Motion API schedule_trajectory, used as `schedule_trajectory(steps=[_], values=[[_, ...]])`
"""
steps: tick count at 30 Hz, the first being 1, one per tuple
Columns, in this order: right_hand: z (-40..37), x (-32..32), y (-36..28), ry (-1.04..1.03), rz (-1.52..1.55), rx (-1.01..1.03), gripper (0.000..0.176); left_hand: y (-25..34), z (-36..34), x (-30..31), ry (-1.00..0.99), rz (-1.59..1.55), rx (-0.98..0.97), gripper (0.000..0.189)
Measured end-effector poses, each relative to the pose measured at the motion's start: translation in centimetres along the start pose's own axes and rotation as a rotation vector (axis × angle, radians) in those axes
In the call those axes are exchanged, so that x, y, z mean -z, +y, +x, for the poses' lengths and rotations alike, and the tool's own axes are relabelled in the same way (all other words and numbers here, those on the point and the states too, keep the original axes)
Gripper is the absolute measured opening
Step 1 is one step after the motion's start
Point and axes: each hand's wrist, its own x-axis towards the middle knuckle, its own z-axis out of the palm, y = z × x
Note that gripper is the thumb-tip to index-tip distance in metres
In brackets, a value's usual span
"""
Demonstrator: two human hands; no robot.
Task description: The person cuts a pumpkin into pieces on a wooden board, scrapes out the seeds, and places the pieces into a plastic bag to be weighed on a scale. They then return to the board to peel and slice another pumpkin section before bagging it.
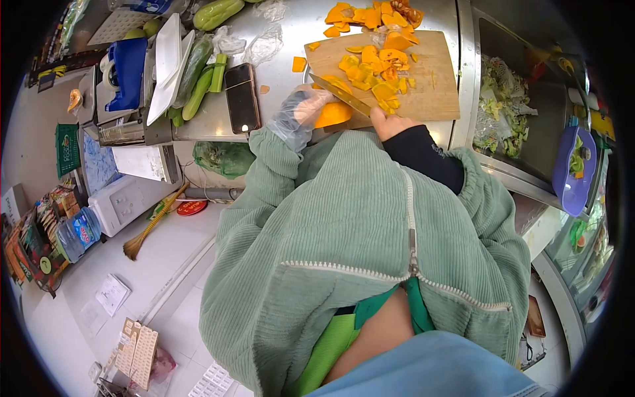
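Observation:
My left hand (296, 118), in a clear plastic glove, grips a large orange pumpkin piece (333, 116) at the near left edge of the wooden cutting board (426, 92). My right hand (393, 124) is closed around the handle of a knife (342, 96). Its blade slants up and left across the pumpkin, close to my left fingertips. Cut pumpkin chunks (383, 94) lie on the board just beyond the knife. A further heap of pumpkin pieces (367, 14) sits past the board's far edge.
Left of the board, a phone (242, 99) lies on the steel counter (284, 49). Beside it are green vegetables (196, 99), white foam trays (165, 66) and crumpled plastic (264, 45). At right, a sink (546, 135) holds leafy scraps (503, 109), with a purple basket (569, 175) at its edge.

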Motion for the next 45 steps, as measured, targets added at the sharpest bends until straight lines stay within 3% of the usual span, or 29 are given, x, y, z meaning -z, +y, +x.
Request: schedule_trajectory(steps=[3,5,8,10,12,15,18,28,33,37,40,42,45], values=[[1.7,0.2,-0.2,0.014,0.074,0.004,0.013,1.7,0.0,-0.6,0.018,0.104,0.040,0.033],[3.5,0.5,0.7,-0.032,0.096,0.005,0.016,3.5,0.0,-1.5,0.104,0.136,0.344,0.034],[4.1,-0.2,2.1,-0.067,0.145,0.033,0.022,2.1,0.1,-1.5,0.154,0.209,0.248,0.035],[3.7,-0.2,2.2,-0.064,0.195,-0.003,0.021,2.2,0.0,-1.9,0.215,0.067,0.334,0.036],[2.4,0.8,1.4,-0.069,0.179,-0.013,0.021,1.9,0.4,-1.4,0.190,0.221,0.383,0.037],[1.5,1.6,1.2,-0.120,0.147,-0.020,0.020,2.2,-0.2,-1.7,0.155,0.100,0.230,0.036],[1.4,1.3,1.1,-0.163,0.137,-0.030,0.021,2.1,-0.1,-1.7,0.128,0.018,0.197,0.034],[4.6,0.6,-0.8,-0.119,0.132,-0.060,0.024,1.4,0.1,-1.8,0.124,0.055,0.165,0.034],[4.8,0.8,-0.8,-0.112,0.146,-0.044,0.024,1.8,0.1,-2.6,0.230,0.100,0.206,0.035],[4.8,0.9,-0.4,-0.051,0.151,-0.007,0.023,0.5,0.4,-1.6,0.169,0.074,0.241,0.031],[3.7,0.3,-0.2,0.019,0.159,0.009,0.023,1.1,0.9,-1.9,0.225,0.246,0.149,0.038],[2.6,0.3,-0.5,0.020,0.174,-0.015,0.024,2.5,0.2,-2.9,0.267,0.225,0.255,0.040],[2.0,0.0,-0.4,-0.032,0.145,-0.047,0.025,2.6,0.0,-4.0,0.274,0.361,0.240,0.042]])
